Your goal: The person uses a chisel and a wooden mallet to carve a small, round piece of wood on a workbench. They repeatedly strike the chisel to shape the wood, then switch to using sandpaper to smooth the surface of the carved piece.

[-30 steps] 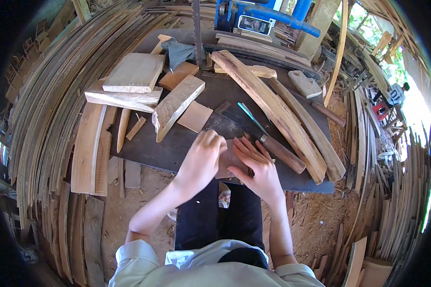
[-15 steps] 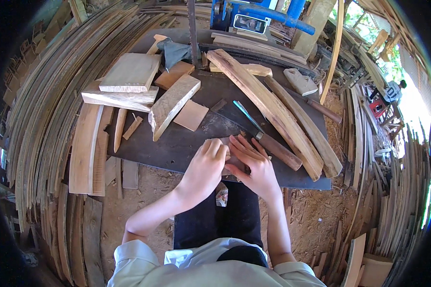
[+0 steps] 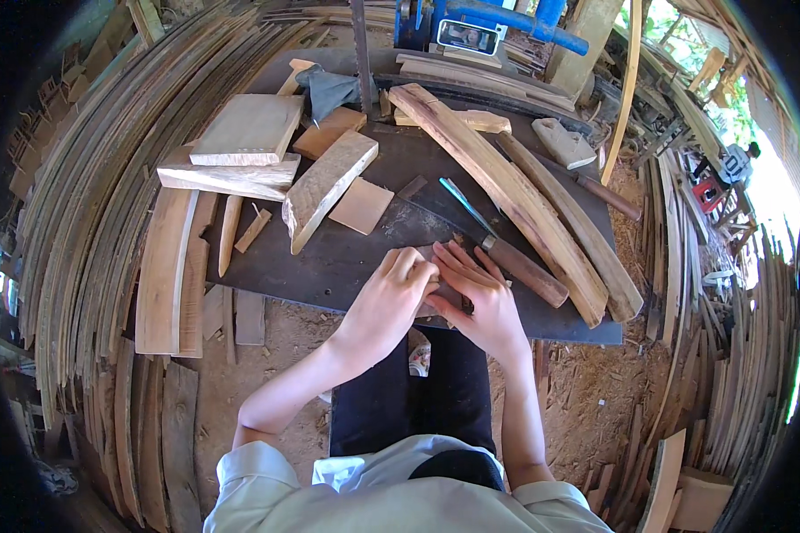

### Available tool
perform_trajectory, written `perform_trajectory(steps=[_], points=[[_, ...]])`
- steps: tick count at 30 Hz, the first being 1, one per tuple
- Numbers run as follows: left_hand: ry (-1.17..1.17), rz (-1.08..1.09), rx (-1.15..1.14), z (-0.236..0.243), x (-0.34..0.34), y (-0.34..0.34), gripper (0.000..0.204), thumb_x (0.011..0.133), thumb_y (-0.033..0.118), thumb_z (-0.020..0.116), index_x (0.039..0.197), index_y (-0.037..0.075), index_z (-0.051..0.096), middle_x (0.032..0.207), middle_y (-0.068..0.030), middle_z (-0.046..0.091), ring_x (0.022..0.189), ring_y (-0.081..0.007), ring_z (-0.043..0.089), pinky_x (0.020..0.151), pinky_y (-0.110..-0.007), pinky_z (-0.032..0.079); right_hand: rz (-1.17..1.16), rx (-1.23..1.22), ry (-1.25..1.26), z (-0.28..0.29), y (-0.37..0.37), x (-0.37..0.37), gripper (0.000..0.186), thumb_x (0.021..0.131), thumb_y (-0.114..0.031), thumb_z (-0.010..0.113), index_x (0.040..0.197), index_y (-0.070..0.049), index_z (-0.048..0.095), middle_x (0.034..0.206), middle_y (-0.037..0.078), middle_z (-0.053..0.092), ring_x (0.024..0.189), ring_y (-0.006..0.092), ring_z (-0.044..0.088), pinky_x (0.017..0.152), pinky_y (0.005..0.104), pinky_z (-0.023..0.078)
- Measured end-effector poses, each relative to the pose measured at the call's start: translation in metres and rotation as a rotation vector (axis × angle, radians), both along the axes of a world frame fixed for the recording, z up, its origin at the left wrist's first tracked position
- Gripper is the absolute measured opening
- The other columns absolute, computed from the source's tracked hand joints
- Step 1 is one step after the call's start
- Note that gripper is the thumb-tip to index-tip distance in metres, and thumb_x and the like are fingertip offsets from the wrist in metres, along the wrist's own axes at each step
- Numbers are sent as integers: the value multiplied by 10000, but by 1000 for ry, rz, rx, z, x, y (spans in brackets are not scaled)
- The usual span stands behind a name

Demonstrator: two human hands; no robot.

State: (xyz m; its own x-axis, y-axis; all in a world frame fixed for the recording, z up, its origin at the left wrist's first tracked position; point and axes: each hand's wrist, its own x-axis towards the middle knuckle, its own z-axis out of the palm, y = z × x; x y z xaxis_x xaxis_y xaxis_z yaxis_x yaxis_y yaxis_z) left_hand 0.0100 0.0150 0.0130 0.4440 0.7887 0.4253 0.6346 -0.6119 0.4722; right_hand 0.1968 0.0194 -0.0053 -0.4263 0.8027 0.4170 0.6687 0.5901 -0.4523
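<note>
Both hands meet at the near edge of a dark metal work table (image 3: 373, 244). My left hand (image 3: 384, 298) is closed, its fingers bent and pinched together; whatever they hold is hidden. Touching it on the right, my right hand (image 3: 484, 306) lies with its fingers stretched out and its thumb apart. A flat brownish piece shows in small parts between and beneath the hands, too covered to name. Just beyond my right hand lie a brown wooden handle (image 3: 529, 274) and a blue-and-white slim tool (image 3: 465, 207). A square wooden piece (image 3: 362, 206) rests farther off, left of the tool.
An upright saw blade (image 3: 362, 53) rises at the table's back, beside a grey cloth (image 3: 333, 91). Wooden blocks (image 3: 247, 129) are stacked at left; two long timbers (image 3: 507, 204) lie at right. A phone (image 3: 468, 37) stands behind. Stacked wood strips (image 3: 107, 195) flank the table.
The whole view has shifted slightly, with the table's things a little farther right and up. My hands keep nearly the same pose, close together at the table's edge.
</note>
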Motion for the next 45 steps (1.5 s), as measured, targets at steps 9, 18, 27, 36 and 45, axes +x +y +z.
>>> perform_trajectory(steps=[9, 18, 27, 36, 45], points=[[-215, 161, 167, -18, -5, 2, 250, 751, 88, 771, 989, 88, 694, 847, -18, 694, 856, -242, 646, 786, -367, 488, -2, 6, 27, -1, 0, 0, 482, 849, -305, 721, 1248, -50, 632, 1369, 97, 582, 1342, 271, 479, 1130, 489, 336], [-175, 88, 105, -10, -6, 6, 201, 810, 69, 711, 1008, 62, 680, 939, -71, 660, 889, -261, 621, 789, -386, 494, -7, 11, 37, -1, 0, -1, 473, 844, -305, 727, 1232, -48, 642, 1362, 100, 587, 1340, 271, 481, 1128, 489, 336], [-128, -2, 141, -7, -4, -2, 128, 803, -3, 690, 911, 30, 631, 848, -78, 567, 818, -279, 569, 744, -397, 488, 0, 16, 28, -3, 1, 1, 491, 839, -315, 730, 1243, -52, 636, 1361, 101, 588, 1339, 270, 483, 1127, 494, 335], [-186, 5, 134, -10, -6, 1, 114, 816, 3, 671, 922, 23, 634, 836, -80, 546, 803, -279, 547, 719, -387, 476, -18, 19, 10, -3, 1, 1, 500, 840, -339, 727, 1242, -55, 637, 1359, 92, 590, 1334, 254, 488, 1123, 490, 343], [-203, -12, 116, -10, -3, 0, 122, 789, -15, 693, 894, 22, 643, 828, -85, 556, 808, -282, 557, 726, -397, 473, -28, 27, -5, -4, 2, 0, 497, 848, -358, 715, 1240, -62, 640, 1367, 82, 585, 1338, 250, 483, 1123, 483, 344]])
